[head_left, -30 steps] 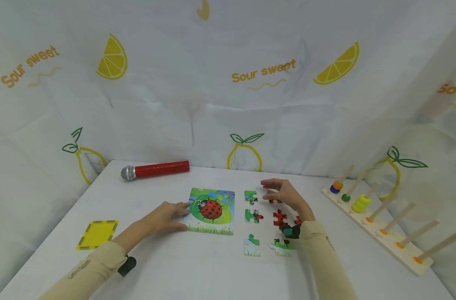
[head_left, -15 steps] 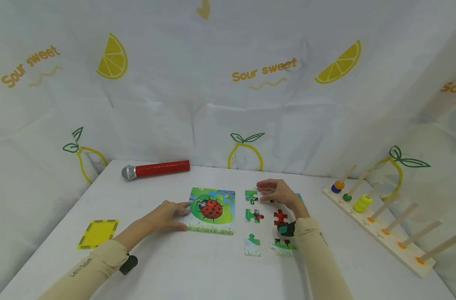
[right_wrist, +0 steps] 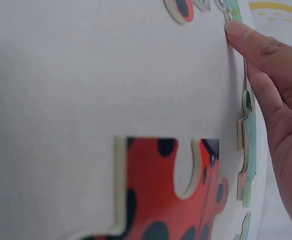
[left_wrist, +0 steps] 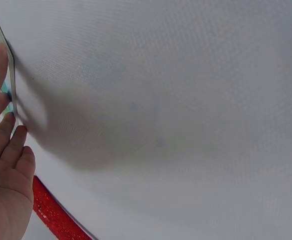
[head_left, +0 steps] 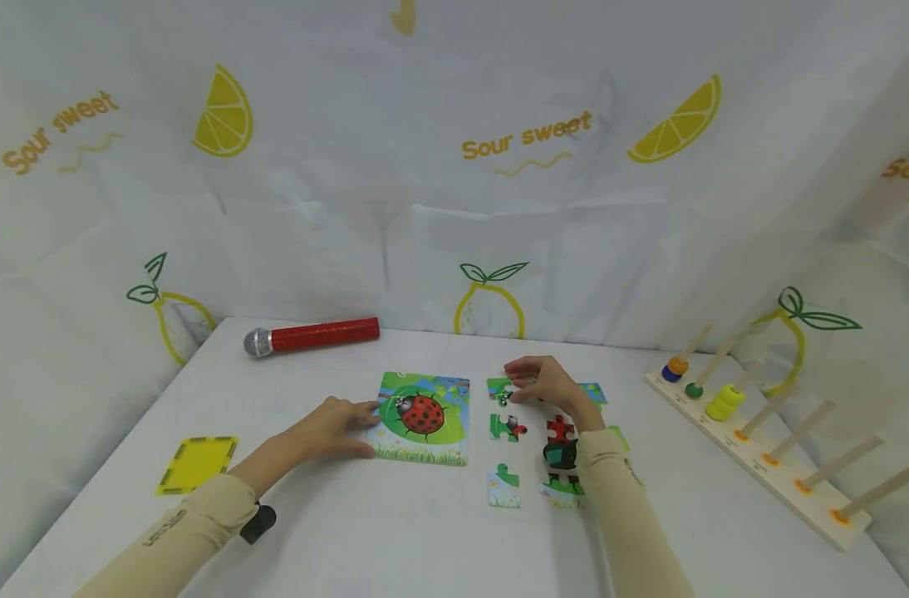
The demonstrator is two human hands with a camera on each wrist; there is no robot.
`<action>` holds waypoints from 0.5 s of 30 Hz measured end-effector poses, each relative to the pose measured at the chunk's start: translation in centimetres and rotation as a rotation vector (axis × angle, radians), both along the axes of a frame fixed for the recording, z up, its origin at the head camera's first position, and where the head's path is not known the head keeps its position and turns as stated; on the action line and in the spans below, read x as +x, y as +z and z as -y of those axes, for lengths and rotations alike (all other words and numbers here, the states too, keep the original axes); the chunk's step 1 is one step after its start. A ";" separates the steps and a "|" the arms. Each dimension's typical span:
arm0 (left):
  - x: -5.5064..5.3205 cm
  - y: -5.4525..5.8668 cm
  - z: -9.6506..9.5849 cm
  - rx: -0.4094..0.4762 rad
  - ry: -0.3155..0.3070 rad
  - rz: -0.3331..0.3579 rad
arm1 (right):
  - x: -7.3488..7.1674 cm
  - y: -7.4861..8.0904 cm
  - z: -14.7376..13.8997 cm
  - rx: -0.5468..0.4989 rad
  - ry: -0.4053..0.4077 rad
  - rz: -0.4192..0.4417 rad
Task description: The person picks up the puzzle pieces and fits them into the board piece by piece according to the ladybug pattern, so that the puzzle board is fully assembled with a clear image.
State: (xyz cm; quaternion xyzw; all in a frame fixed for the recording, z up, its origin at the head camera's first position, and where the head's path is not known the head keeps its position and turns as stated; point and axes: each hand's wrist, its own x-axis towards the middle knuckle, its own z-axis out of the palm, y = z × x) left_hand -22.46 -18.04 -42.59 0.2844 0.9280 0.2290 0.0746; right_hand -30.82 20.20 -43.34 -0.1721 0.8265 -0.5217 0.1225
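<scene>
My left hand [head_left: 331,429] rests at the left edge of a square ladybug picture board [head_left: 417,448], thumb and fingers loosely spread and touching its side. To the right of the board, my right hand [head_left: 550,386] hovers over the back row of loose puzzle pieces. Its thumb and fingers stand apart around the top-left puzzle piece [head_left: 496,387], the thumb tip right at that piece's edge in the right wrist view. Near the right wrist lies a red spotted puzzle piece [right_wrist: 148,185]. The right hand and forearm partly hide several other pieces.
A red toy microphone [head_left: 323,334] lies at the back left. On the left is a yellow square frame [head_left: 196,465]. A wooden peg board [head_left: 783,486] with upright pegs and coloured beads stands along the right side. A white lemon-print cloth [head_left: 350,249] hangs behind the table.
My right hand has moved left, from the middle of the back row to the top-left puzzle piece, uncovering a piece behind it on the right. The left hand stays at the board.
</scene>
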 end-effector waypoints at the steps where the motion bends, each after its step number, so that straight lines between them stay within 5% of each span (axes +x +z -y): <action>1: 0.0 0.0 0.0 0.003 0.000 0.003 | 0.0 0.0 0.1 0.009 -0.005 -0.004; 15: 0.2 0.2 0.0 0.020 0.002 0.007 | 0.1 0.3 0.3 0.079 -0.033 0.027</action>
